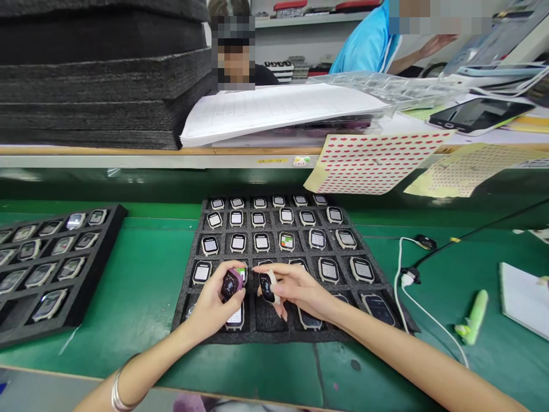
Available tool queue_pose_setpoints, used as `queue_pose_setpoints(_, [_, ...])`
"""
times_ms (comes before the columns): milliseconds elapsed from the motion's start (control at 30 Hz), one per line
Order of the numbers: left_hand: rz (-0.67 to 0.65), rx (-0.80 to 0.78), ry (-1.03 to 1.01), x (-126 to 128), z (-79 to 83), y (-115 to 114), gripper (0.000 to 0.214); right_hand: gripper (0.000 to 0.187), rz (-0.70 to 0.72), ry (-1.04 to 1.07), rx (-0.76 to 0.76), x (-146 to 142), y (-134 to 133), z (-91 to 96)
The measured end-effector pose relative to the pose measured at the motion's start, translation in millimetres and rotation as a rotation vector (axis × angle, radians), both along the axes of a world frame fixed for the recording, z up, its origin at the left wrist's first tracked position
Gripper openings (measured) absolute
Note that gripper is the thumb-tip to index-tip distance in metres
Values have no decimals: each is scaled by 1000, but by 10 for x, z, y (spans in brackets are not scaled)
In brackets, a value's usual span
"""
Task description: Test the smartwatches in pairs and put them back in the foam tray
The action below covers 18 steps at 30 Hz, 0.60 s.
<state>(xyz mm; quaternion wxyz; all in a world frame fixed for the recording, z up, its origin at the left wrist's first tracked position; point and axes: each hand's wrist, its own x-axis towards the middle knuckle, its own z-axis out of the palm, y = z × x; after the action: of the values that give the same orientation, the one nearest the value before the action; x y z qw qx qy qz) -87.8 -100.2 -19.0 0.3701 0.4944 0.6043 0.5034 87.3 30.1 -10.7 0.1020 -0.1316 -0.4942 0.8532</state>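
My left hand point(219, 297) is closed around a purple smartwatch point(230, 284) with a dark, lit face. Between the fingers of my right hand point(295, 286) is a cream smartwatch point(266, 286), tilted, its screen also dark with small graphics. Both are held just above a black foam tray point(270, 327) divided into square compartments. Rows of light-cased watches sit in it, most showing white screens; one watch point(287, 241) displays coloured blocks. The compartment below my right hand shows bare foam. My hands and forearms hide several compartments in the nearer rows.
Another foam tray of watches point(55, 269) lies at the left. On the right are white cables point(401, 269), a green pen-like object point(476, 317) and a white pad point(525, 297). A shelf edge point(240, 162) runs behind, carrying foam stacks point(103, 86), papers and a phone point(480, 114). Two people are beyond.
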Motion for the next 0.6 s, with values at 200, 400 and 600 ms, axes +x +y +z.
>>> queue_pose_setpoints(200, [2, 20, -8, 4, 18, -9, 39, 48, -3, 4, 9, -1, 6, 19])
queue_pose_setpoints(400, [52, 15, 17, -2, 10, -3, 36, 46, 1, -13, 0, 1, 8, 8])
queue_pose_setpoints(600, [-4, -6, -285, -19, 42, 50, 55, 53, 0, 0, -43, -5, 17, 59])
